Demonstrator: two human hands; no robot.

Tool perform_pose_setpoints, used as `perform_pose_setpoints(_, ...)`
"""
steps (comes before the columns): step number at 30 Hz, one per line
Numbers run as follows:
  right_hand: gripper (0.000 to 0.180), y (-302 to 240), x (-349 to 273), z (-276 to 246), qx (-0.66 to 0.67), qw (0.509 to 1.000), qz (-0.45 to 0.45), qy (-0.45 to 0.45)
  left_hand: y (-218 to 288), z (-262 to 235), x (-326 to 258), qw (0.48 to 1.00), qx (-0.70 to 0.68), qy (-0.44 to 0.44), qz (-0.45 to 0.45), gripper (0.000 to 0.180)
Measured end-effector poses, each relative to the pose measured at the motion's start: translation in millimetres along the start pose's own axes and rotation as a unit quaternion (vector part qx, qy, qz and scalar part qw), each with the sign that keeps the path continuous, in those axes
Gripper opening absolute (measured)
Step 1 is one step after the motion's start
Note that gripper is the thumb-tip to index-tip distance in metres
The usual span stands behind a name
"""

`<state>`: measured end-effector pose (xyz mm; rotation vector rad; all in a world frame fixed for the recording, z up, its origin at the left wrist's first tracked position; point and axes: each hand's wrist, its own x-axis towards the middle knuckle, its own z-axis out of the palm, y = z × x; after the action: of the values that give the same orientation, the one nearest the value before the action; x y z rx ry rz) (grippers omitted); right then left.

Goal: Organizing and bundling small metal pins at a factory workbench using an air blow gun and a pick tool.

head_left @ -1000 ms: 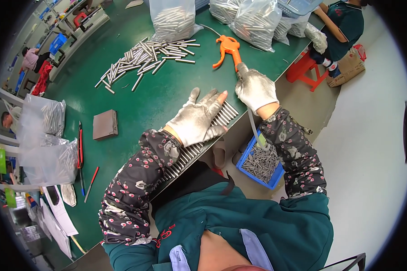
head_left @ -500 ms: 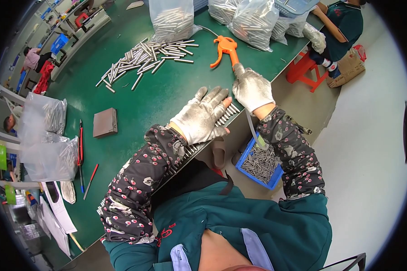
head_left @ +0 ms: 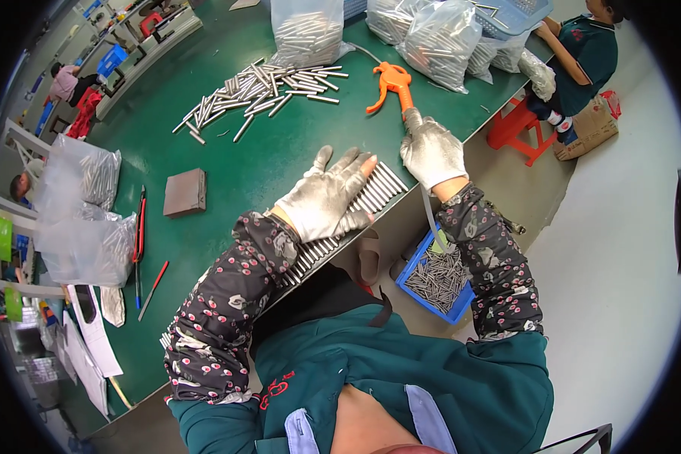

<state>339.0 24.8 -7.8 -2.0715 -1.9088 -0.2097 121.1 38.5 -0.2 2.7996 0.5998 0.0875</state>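
Note:
My left hand (head_left: 324, 198), in a soiled white glove with a bare fingertip showing, lies flat with fingers spread over a row of metal pins (head_left: 380, 188) along the table's near edge. The pins lie side by side and come out on both sides of the hand. My right hand (head_left: 434, 155), gloved too, is closed at the lower end of an orange air blow gun (head_left: 393, 82); its index finger stretches along the handle. From under that hand a pale hose (head_left: 430, 208) hangs down. Beyond both hands, a loose heap of metal pins (head_left: 261, 91) is spread on the green table (head_left: 257, 166).
Bags of pins (head_left: 440, 47) stand at the back, another bag (head_left: 91, 242) at left. A brown block (head_left: 185, 193) and red-handled tool (head_left: 140, 227) lie left. Below the edge sits a blue bin of pins (head_left: 436, 276). Another person (head_left: 586, 57) sits far right.
My left hand has slid left along the row, uncovering more pins at its right end. My right hand stays at the air blow gun. The whole view has shifted slightly.

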Motion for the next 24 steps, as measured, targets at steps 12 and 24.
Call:
perform_pose_setpoints(12,0.039,1.9,3.4,2.8,-0.028,1.0,0.014,-0.004,-33.3,-12.7,-115.1,0.997,-0.05,0.008,-0.054,0.089)
perform_pose_setpoints(24,0.044,1.7,5.0,5.3,-0.036,0.998,0.037,-0.022,-22.7,3.2,-86.6,0.997,-0.045,0.054,0.036,0.093)
